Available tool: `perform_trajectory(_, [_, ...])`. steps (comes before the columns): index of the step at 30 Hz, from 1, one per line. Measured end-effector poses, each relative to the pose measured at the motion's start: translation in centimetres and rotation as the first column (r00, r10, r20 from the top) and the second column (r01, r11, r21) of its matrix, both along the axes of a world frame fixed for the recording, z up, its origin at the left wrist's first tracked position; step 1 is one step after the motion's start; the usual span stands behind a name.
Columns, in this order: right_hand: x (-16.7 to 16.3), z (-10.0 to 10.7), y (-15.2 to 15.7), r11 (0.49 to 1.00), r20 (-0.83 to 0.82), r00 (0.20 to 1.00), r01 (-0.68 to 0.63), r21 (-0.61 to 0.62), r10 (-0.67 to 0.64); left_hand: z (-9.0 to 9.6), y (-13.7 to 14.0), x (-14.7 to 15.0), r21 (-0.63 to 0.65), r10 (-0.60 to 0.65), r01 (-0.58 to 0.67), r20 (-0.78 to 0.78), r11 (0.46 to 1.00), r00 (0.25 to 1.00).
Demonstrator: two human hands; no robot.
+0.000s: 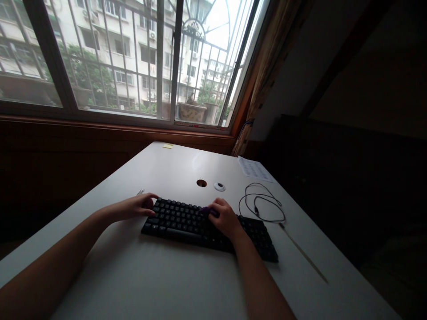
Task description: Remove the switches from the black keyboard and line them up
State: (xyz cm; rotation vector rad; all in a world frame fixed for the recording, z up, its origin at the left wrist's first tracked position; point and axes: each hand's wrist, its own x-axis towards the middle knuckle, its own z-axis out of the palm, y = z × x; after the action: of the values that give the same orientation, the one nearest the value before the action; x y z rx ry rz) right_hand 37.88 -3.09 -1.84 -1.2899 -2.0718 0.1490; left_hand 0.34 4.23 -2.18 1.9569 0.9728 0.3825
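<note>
- Left hand [142, 206] curls at the black computer keyboard's [180, 218] left end, thumb and fingers spread around it; how firmly it grips, I cannot tell.
- Right hand [224, 215], well apart from the left, pinches a small purple object [207, 211] over the middle keys.
- The keyboard lies slightly askew on the white desk [160, 284].
- Beyond its right end, a thin black cable [256, 210] lies in loose loops near a slender stick [304, 253].
- Printed paper [255, 169] lies at the desk's far right corner.
</note>
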Motion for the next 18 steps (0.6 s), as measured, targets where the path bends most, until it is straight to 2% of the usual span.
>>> perform_trajectory(8, [0.1, -0.1, 0.0, 0.999, 0.068, 0.997, 0.030, 0.022, -0.032, -1.2, 0.9, -0.5, 0.044, -0.029, 0.028, 0.008, 0.999, 1.000])
perform_trajectory(15, [0.3, 0.3, 0.1, 0.984, 0.141, 0.976, 0.156, 0.088, -0.167, -0.9, 0.7, -0.5, 0.040, -0.015, 0.015, 0.000, 0.999, 1.000])
perform_trajectory(18, [0.2, 0.6, -0.1, 0.986, 0.114, 0.982, 0.143, 0.081, -0.152, -0.8, 0.6, -0.5, 0.033, -0.009, 0.009, -0.001, 0.999, 1.000])
